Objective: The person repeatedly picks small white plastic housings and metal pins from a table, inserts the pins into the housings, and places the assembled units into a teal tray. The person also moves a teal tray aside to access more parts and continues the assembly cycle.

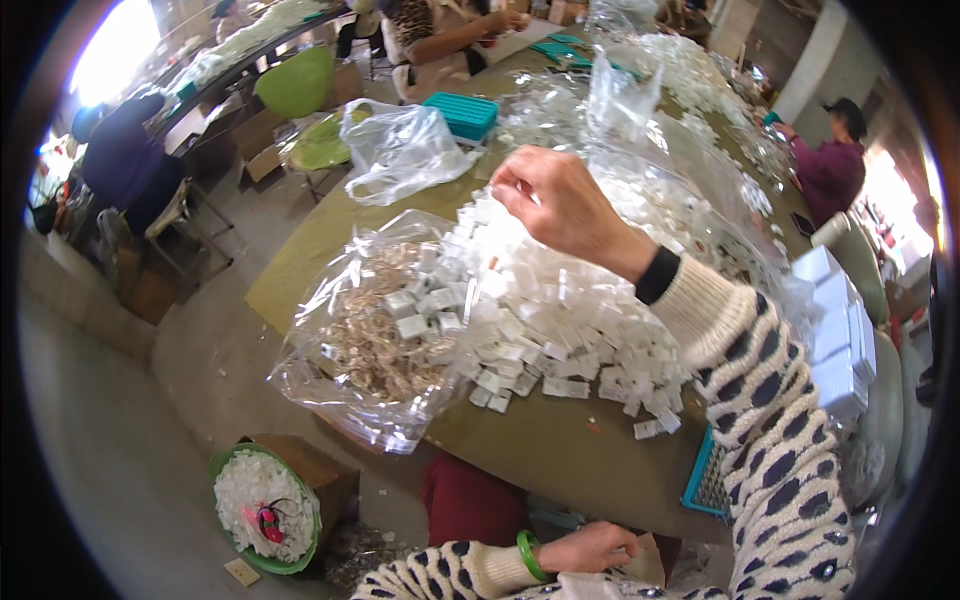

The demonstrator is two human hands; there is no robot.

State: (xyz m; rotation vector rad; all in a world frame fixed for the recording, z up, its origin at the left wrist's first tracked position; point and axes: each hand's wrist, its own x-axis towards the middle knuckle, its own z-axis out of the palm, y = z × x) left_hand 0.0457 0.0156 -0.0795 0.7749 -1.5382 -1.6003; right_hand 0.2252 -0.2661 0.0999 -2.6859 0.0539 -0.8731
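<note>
My right hand (560,200) is raised over a heap of small white plastic pieces (545,300) on the table. Its fingers are pinched together, and whatever they may hold is too small to make out. Low by the table's near edge, my left hand (590,548) is curled closed beside a piece of brown cardboard (648,562). What lies inside its fingers is hidden. Left of the heap, a clear plastic bag (375,330) spreads open with tan, tangled small parts and several white blocks in it.
A teal tray (706,475) sits at the near right edge, with stacked white boxes (838,330) beyond. Teal baskets (460,117) and a crumpled clear bag (405,150) lie at the far left. A green basin (265,510) of white pieces stands low left. Other people sit around.
</note>
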